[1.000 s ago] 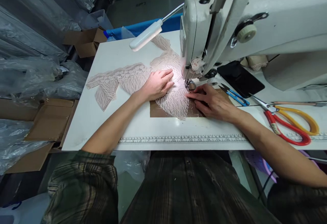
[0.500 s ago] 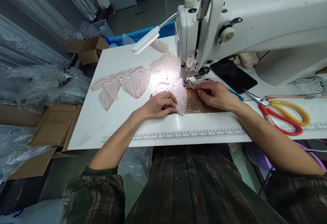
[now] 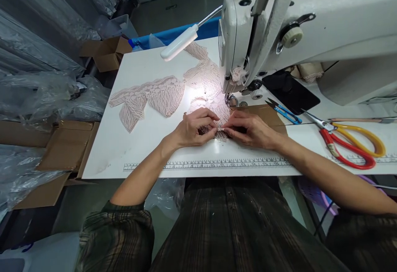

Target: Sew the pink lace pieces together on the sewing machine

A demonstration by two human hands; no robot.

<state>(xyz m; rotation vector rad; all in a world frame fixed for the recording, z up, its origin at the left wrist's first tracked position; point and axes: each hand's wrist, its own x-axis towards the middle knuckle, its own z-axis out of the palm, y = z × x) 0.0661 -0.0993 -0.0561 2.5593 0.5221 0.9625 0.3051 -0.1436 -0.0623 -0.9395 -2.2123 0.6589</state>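
Note:
Pale pink lace fabric (image 3: 202, 73) lies under the needle area of a white sewing machine (image 3: 235, 40). My left hand (image 3: 198, 128) pinches the near edge of the lace between thumb and fingers. Close against it, my right hand (image 3: 248, 129) pinches the same edge, so a short light strip of it shows between the fingertips. Both hands rest just in front of the presser foot (image 3: 228, 97). More lace (image 3: 166, 96), cut in pointed cup shapes, spreads flat to the left. The parts of the lace under my palms are hidden.
Blue thread snips (image 3: 287, 114), scissors with red and yellow handles (image 3: 350, 139) and a black phone (image 3: 291, 92) lie to the right. A ruler strip (image 3: 198, 165) runs along the table's front edge. A lamp (image 3: 179, 42) hangs over the lace. Cardboard boxes (image 3: 66, 148) stand at left.
My right hand has come from beside the presser foot toward me and left, meeting my left hand at the lace edge. The blue snips now show fully. The view has shifted slightly.

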